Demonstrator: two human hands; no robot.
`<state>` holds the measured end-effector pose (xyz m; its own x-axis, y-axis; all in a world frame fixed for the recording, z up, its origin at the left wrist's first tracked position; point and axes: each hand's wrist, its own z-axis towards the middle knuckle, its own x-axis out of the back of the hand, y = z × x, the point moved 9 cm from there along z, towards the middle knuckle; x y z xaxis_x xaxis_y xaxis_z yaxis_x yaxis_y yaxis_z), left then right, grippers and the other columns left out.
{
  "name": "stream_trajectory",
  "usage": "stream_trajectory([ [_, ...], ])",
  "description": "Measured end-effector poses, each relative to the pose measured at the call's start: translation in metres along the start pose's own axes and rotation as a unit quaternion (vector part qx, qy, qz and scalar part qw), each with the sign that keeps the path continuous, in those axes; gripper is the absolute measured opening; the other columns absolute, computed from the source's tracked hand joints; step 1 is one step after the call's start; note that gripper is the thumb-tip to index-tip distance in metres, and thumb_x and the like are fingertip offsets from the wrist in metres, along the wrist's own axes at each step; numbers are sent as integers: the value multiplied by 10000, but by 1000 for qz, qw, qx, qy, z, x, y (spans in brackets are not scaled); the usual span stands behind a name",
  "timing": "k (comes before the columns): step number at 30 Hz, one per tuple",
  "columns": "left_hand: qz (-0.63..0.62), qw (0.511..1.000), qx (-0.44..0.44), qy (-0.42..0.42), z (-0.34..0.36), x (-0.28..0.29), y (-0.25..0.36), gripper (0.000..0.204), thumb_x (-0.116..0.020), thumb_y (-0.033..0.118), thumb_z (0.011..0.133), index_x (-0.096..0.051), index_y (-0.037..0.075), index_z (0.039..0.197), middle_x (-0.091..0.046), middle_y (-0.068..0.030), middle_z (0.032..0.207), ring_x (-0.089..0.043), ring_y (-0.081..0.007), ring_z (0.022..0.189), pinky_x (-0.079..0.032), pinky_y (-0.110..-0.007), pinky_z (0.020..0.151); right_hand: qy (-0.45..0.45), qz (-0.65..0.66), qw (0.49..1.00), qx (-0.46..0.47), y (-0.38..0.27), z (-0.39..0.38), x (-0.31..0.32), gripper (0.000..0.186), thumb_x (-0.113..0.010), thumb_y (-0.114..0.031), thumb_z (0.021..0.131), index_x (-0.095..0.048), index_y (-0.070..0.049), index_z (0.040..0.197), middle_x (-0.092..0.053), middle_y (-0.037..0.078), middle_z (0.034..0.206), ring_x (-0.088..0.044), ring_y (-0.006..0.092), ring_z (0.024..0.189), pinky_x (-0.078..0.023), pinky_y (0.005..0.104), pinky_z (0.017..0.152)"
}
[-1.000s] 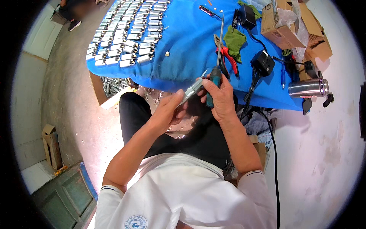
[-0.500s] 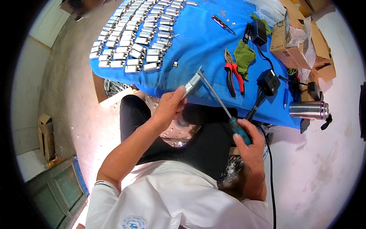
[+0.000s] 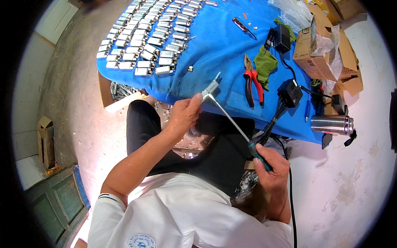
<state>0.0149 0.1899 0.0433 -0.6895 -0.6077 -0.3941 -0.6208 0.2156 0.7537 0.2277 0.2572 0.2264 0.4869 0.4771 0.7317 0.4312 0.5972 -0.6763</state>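
Note:
My left hand (image 3: 187,112) pinches a slim silver metal part (image 3: 212,87) near the table's front edge, with a thin prong pointing away from me. My right hand (image 3: 273,167) is wrapped round the teal handle of a screwdriver (image 3: 228,117). Its long shaft slants up to the left, and the tip meets the part close to my left fingertips. Whether the tip sits in the part or only touches it, I cannot tell. Beyond my left hand, several rows of small silver boxy metal pieces (image 3: 143,71) with dark ends lie on the blue cloth (image 3: 202,45).
Red-and-black pliers (image 3: 253,84), a green rag (image 3: 265,62), a small pen-like tool (image 3: 244,28) and a black box with cables (image 3: 289,92) lie to the right. A steel flask (image 3: 332,124) and cardboard box (image 3: 313,58) flank the right edge. A carton of metal pieces (image 3: 120,91) stands below left.
The screwdriver tip has moved from the part's far end back toward my left fingers. My right hand has shifted slightly down and right. Both hands keep their hold.

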Motion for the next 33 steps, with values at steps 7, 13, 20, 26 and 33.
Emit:
stream_trajectory([
  [7,24,999,-20,13,0,1,1,511,-586,524,895,-543,41,736,-419,41,590,-364,-50,489,-271,-223,436,-3,0,1000,8,2,-1,-2,324,-664,10,773,-653,26,1096,-667,191,946,-672,290,809,-528,325,714],
  [13,35,999,-30,22,0,2,0,508,-588,521,895,-545,37,744,-418,42,587,-368,-49,494,-274,-221,438,-6,-18,1000,-2,-4,2,0,336,-663,7,775,-655,12,1110,-667,183,948,-672,283,787,-532,322,689],
  [20,11,999,-24,20,1,-2,-3,488,-574,501,908,-523,52,724,-398,50,579,-353,-50,484,-263,-223,432,-27,-40,999,21,-12,6,-1,335,-659,7,776,-657,7,1111,-667,181,946,-675,279,781,-536,321,675],
  [26,-5,1000,-6,25,-1,-2,-3,485,-570,504,910,-516,59,724,-411,41,592,-366,-54,488,-265,-221,432,-28,-34,999,10,-12,5,-4,338,-641,6,787,-654,-5,1124,-666,188,945,-675,288,780,-535,329,667],
  [33,6,999,-25,23,0,-2,-3,485,-573,506,908,-517,60,726,-410,43,595,-366,-50,489,-267,-221,429,-28,-40,999,13,-14,5,-3,334,-638,8,790,-657,-8,1123,-664,180,926,-666,279,741,-528,327,636],
])
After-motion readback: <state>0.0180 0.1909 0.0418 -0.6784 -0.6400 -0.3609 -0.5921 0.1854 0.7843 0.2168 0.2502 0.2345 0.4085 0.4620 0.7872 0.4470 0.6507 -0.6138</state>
